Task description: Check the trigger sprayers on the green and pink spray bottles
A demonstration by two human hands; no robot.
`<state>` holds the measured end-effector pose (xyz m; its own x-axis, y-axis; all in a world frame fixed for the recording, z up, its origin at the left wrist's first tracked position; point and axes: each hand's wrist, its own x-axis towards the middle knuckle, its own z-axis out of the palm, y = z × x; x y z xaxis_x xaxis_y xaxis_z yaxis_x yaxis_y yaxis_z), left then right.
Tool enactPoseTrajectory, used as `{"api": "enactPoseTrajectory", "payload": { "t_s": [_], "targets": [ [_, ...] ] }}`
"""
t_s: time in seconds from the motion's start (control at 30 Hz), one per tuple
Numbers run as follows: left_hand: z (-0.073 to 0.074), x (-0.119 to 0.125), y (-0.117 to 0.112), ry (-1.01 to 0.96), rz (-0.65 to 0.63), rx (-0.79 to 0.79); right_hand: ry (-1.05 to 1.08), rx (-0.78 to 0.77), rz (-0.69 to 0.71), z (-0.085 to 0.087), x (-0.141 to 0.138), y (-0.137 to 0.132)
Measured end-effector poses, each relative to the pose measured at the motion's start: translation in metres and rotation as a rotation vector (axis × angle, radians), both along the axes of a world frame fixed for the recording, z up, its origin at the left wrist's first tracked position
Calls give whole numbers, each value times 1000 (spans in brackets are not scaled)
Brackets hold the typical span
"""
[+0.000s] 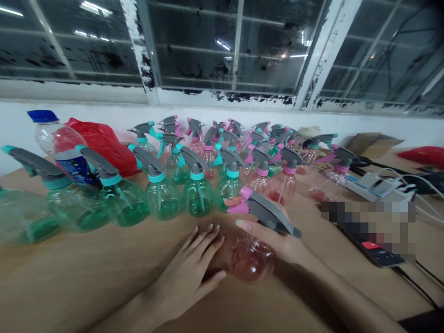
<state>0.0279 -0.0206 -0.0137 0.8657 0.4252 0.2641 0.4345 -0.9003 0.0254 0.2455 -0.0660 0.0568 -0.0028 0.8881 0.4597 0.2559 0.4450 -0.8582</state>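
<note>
My right hand (274,238) grips the grey and pink trigger head (268,213) of a pink spray bottle (251,259) that stands on the wooden table (86,273). One finger lies on the pink trigger. My left hand (192,273) rests flat on the table just left of the bottle, fingers spread and stretched out, thumb beside the bottle's base. Behind both hands stands a crowd of spray bottles, green ones (197,189) to the left and pink ones (282,182) to the right.
A water bottle with a blue cap (58,143) and a red plastic bag (104,143) sit at the back left. A white power strip (373,185) with cables and a phone (376,249) lie at the right. Windows run along the wall behind.
</note>
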Motion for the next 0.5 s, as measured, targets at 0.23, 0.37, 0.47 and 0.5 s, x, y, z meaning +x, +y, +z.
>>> {"api": "enactPoseTrajectory", "payload": {
  "t_s": [0.23,0.37,0.47,0.5],
  "targets": [
    [2,0,-1,-3,-6,-25,-14,-6,35,0,-1,0],
    [2,0,-1,27,2,-25,-33,3,-11,-1,-1,0],
    [3,0,-2,48,12,-20,-54,-35,-8,-3,-1,1],
    [4,0,-2,54,14,-17,-59,-45,-11,-4,0,1]
  ]
}}
